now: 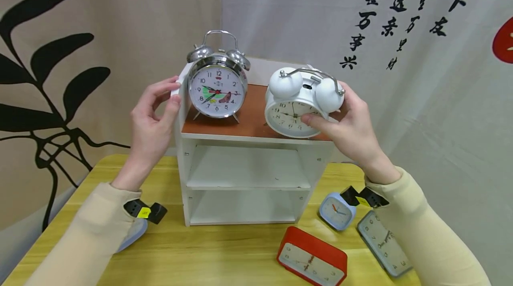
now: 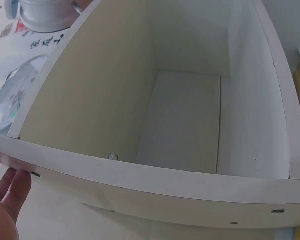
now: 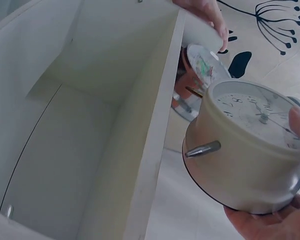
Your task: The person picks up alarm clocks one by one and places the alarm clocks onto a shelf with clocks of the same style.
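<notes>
My right hand (image 1: pixel 352 130) grips a white twin-bell alarm clock (image 1: pixel 292 119), thumb across its dial and fingers behind. The clock tilts forward over the right part of the brown top (image 1: pixel 256 99) of a small white shelf unit (image 1: pixel 248 141). In the right wrist view, the white clock (image 3: pixel 250 170) shows two short metal feet. My left hand (image 1: pixel 154 108) touches the unit's upper left edge; its fingers (image 2: pixel 17 192) lie against the outer side panel (image 2: pixel 140 182). Close by, a silver twin-bell alarm clock (image 1: pixel 218 90) stands upright on the top's left side.
On the yellow wooden table (image 1: pixel 224 255) lie a red clock (image 1: pixel 316 243), a small blue clock (image 1: pixel 337 211) and a grey rectangular clock (image 1: pixel 384 243). A pale blue object (image 1: pixel 134 234) is partly hidden under the left forearm. A curtain with printed characters hangs behind.
</notes>
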`<state>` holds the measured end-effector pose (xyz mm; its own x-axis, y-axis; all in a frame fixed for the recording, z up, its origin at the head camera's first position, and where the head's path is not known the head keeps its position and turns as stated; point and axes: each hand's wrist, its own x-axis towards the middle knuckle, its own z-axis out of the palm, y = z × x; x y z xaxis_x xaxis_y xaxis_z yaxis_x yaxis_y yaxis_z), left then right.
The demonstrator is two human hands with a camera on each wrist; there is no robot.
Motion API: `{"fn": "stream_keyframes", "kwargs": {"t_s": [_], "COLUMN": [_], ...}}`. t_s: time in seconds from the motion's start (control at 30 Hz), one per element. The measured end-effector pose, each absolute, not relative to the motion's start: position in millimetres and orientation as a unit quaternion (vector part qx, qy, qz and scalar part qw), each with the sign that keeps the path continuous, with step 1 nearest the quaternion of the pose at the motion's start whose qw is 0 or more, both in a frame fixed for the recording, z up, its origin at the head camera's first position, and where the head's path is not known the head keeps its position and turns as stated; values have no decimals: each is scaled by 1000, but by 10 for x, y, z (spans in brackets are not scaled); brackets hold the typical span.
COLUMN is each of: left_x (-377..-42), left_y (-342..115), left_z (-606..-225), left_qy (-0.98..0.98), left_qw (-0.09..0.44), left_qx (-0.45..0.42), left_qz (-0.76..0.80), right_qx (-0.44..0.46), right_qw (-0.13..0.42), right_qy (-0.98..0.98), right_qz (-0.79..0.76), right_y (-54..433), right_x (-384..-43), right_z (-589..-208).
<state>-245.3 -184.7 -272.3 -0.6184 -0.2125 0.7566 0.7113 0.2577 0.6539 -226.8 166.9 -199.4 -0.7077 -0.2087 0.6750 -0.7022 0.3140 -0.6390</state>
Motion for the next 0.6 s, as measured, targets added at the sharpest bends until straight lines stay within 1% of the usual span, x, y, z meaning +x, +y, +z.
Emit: {"fn": "stream_keyframes", "kwargs": {"t_s": [0.3, 0.6], "left_x": [-2431, -2434], "left_y": [-1849, -1825], "left_z": [-2722, -2728], "left_qy": [-679, -680], "left_qw": [397, 395], "left_qx": [-179, -182], "left_qz": [-591, -591], "right_qx": [280, 263], "right_qw": [219, 212], "right_qy": [-789, -811], "right_qz": [500, 478], "right_y": [1697, 1768], "right_x": [-2348, -2415], "right_z": [-1917, -1872]}}
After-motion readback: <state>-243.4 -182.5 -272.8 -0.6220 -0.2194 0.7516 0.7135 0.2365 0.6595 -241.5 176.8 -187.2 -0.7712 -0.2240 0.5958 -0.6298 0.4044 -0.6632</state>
